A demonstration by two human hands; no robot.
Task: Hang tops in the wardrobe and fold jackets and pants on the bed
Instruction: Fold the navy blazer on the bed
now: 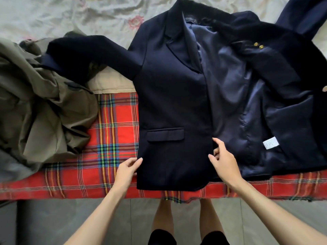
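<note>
A navy jacket (173,96) lies flat on the bed, collar away from me. Its left front panel is laid closed with the flap pocket up. Its right front panel is thrown open, showing the shiny blue lining and a white label. One sleeve stretches out to the left. My left hand (127,169) pinches the outer side edge of the closed panel near the hem. My right hand (223,160) holds the panel's inner front edge just above the hem, fingers curled on the cloth.
A crumpled olive garment (40,106) is heaped at the left of the bed. A red tartan blanket (113,138) covers the near edge, with a beige cloth (109,82) and pale floral sheet (70,15) beyond. Grey floor and my legs are below.
</note>
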